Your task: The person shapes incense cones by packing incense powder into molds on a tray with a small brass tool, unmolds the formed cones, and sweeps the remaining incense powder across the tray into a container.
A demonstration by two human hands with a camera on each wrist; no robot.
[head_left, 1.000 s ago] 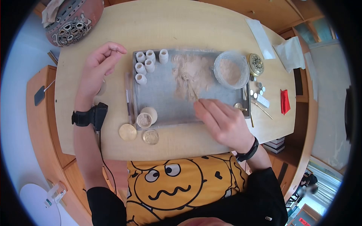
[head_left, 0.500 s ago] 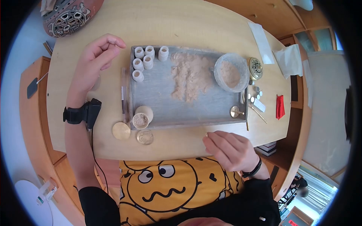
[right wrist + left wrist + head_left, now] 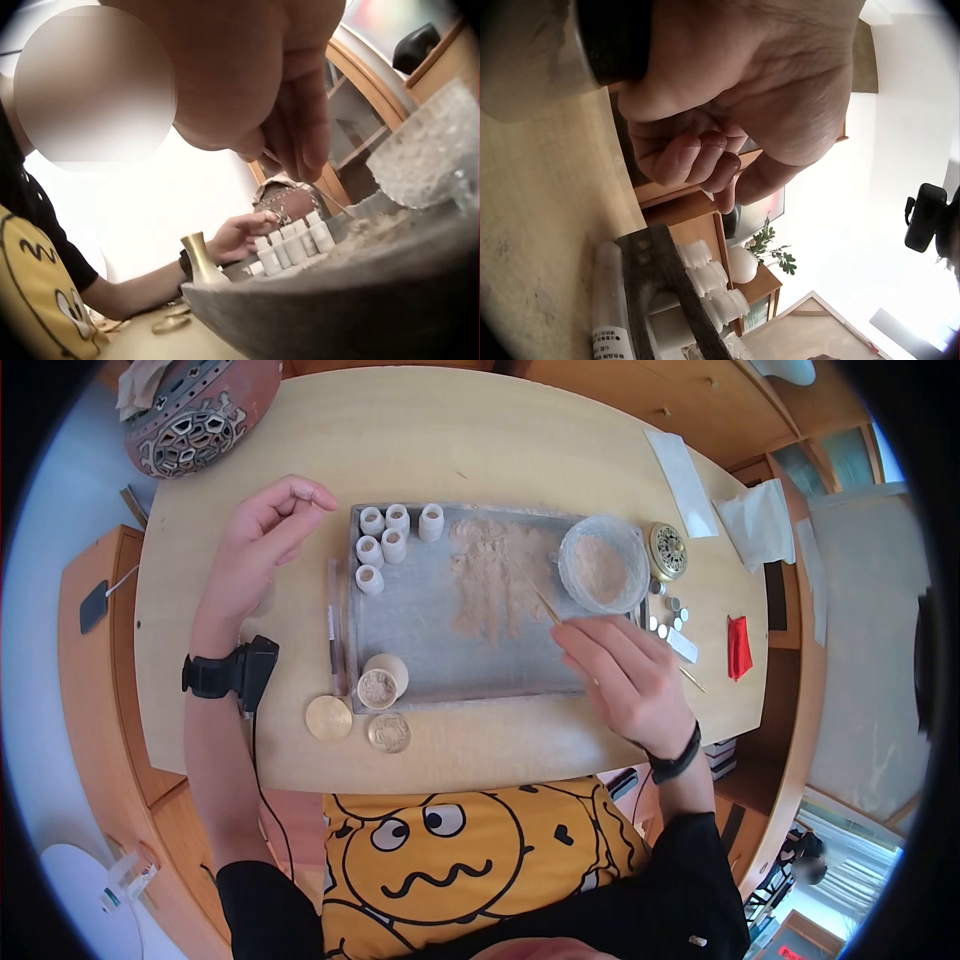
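My right hand (image 3: 625, 675) pinches a thin brass-coloured stick (image 3: 545, 603) between thumb and fingers. Its tip points at a spread of pale brown powder (image 3: 490, 585) on a grey tray (image 3: 450, 670); the right wrist view shows the stick (image 3: 334, 199) slanting down to the heap. Beyond the tray's left edge, my left hand (image 3: 270, 535) is raised with loosely curled fingers and holds nothing. Several small white bottles (image 3: 395, 545) stand at the tray's far left corner, near that hand. At the tray's right end sits a textured glass bowl (image 3: 603, 565) of the same powder.
An open powder jar (image 3: 380, 685) stands at the tray's near left corner, with two brass discs (image 3: 328, 717) beside it. Right of the tray are a pierced brass lid (image 3: 668, 550), small capped vials (image 3: 672, 605) and a red pouch (image 3: 738, 648). A reddish openwork pot (image 3: 205, 420) stands far left.
My right hand drew back from the powder to the tray's near edge, then came forward over the tray's right side with the stick. My left hand stayed about where it was.
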